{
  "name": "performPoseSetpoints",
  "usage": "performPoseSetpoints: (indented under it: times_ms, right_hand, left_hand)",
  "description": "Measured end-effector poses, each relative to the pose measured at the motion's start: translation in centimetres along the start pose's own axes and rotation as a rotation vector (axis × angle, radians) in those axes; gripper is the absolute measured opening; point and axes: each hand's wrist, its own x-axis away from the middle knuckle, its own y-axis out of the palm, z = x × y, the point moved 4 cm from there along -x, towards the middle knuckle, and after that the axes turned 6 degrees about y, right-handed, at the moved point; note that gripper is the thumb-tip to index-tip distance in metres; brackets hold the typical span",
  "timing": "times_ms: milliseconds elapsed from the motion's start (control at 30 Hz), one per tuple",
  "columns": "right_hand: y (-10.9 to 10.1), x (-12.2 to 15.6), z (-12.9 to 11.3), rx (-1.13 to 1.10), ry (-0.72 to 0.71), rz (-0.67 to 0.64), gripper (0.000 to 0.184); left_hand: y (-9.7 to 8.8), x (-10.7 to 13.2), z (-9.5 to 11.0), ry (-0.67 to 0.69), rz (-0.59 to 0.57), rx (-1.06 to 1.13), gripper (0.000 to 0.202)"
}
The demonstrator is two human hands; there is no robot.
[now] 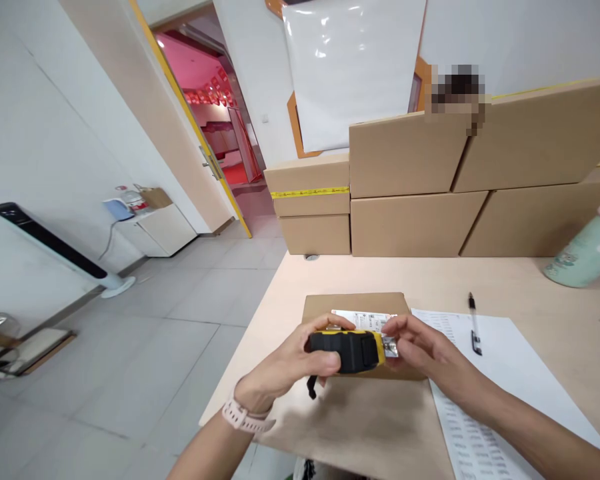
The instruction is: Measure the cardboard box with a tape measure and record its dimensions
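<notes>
My left hand is wrapped round a black and yellow tape measure, its thumb along the near side. A short black strap hangs below the case. At the right end of the case, my right hand pinches the metal tip of the tape, close to the case. Both hands are above a small cardboard box lying on the desk. A white printed label on the box top is partly hidden by the hands and the tape measure.
Printed sheets lie on the desk at right, with a pen on them. A green tumbler stands farther right. Stacked cartons line the back edge, a person's head behind them. Floor lies beyond the left edge.
</notes>
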Motion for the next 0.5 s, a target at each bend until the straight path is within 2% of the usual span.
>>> performPoseSetpoints:
  times_ms: [133,233,300,367,433,500]
  right_hand:
    - [1.3,-0.5,0.3,-0.182,0.144,-0.014,0.035]
    - [0.8,-1.1,1.1,-0.262,0.192,-0.024,0.036]
    - [-1.1,-1.6,1.1,-0.335,0.156,0.068,0.037]
    - [-4.1,-2.1,0.8,-0.415,0.072,0.208,0.037]
    - [-7.0,-2.5,1.1,-0.476,0.023,0.322,0.037]
    - [-8.8,-2.9,2.2,-0.509,0.047,0.371,0.037]
  left_hand:
    - [-0.3,0.2,-0.9,-0.051,0.009,-0.029,0.057]
    - [-1.1,0.4,-1.2,-0.038,0.031,-0.049,0.055]
    - [-2.3,0.5,-1.1,0.0,0.074,-0.075,0.054]
    - [-4.3,0.7,-1.2,0.034,0.149,-0.103,0.055]
    - [-6.9,1.1,-1.6,0.058,0.283,-0.108,0.055]
    - [-9.8,1.6,-2.5,0.081,0.468,-0.079,0.054]
